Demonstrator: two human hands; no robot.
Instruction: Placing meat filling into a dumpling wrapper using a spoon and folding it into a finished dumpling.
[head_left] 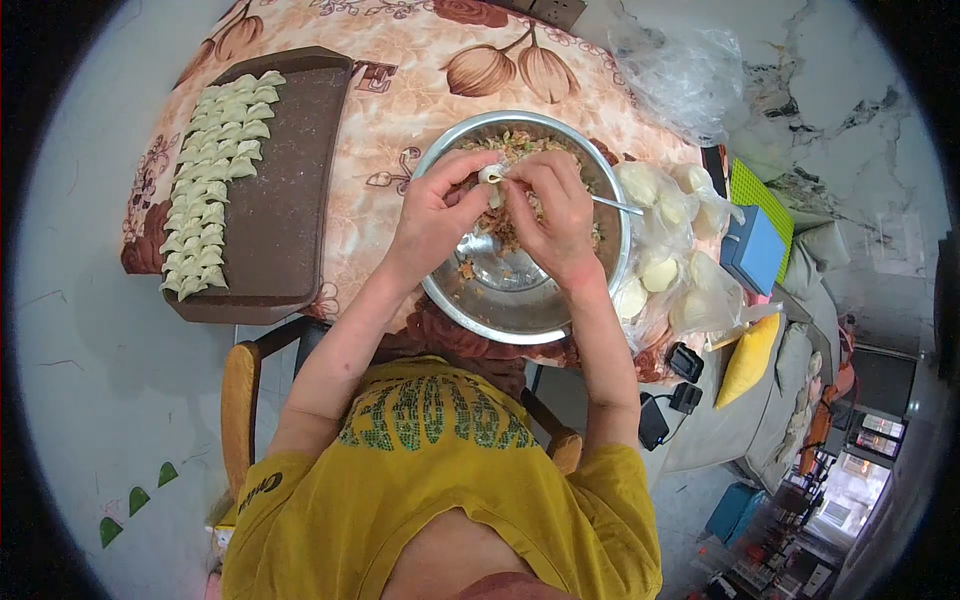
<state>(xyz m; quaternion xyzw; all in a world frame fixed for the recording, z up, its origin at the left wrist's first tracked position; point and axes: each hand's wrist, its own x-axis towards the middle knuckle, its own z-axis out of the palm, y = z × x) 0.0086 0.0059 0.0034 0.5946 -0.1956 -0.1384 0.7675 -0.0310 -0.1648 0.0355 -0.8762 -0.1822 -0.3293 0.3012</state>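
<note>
Above a large steel bowl, my left hand and my right hand pinch a small pale dumpling between their fingertips. Its dough is folded; how far the edge is sealed is too small to tell. Chopped filling covers the bowl's far side, and the steel bottom shows on the near side. A thin metal handle sticks out over the right rim; its other end is hidden behind my right hand. Right of the bowl, clear plastic bags hold round pale dough wrappers.
A brown tray on the left carries rows of finished dumplings along its left half. A crumpled plastic bag lies far right. Beyond the table's right edge are a blue box, a yellow cushion and black adapters.
</note>
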